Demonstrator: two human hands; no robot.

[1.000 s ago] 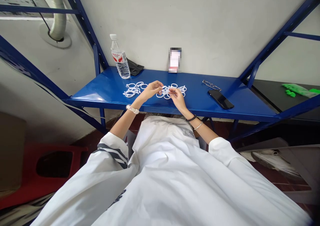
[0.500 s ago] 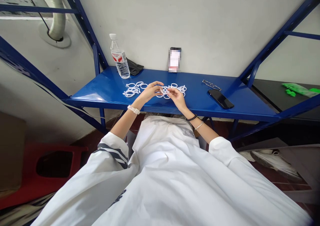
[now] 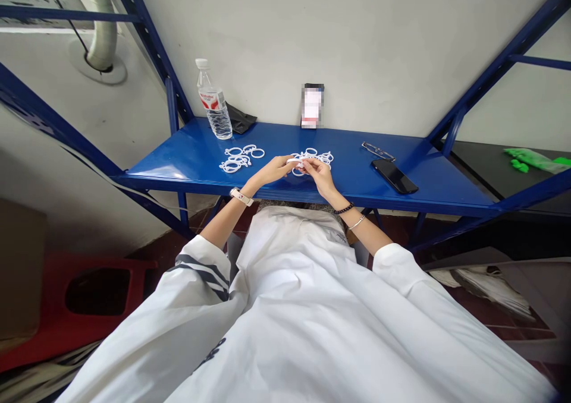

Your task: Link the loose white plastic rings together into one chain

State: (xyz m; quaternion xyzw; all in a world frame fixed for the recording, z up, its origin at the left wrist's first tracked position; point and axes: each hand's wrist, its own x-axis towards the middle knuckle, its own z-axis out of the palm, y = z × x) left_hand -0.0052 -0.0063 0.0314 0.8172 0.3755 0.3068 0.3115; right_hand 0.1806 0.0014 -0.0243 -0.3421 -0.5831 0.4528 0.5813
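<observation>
Fingers of left hand [image 3: 275,170] and right hand [image 3: 321,173] pinch white ring [image 3: 294,160], just inside near edge of blue shelf [image 3: 352,177]. Room at right: from ring pile [image 3: 327,158] to black phone [image 3: 394,176].

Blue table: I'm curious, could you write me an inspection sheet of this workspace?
Surface: blue table, shiny on top.
Work things: white rings in two groups.
Clutter: standing bottle, black pouch, glasses, phone lying flat, upright device with blurred screen.
Hands: left hand and right hand together, holding a white ring.
Cables: pale cord at the table's left end, dark cord beside the pipe.
Surroundings: wall behind, red seat at lower left.
</observation>
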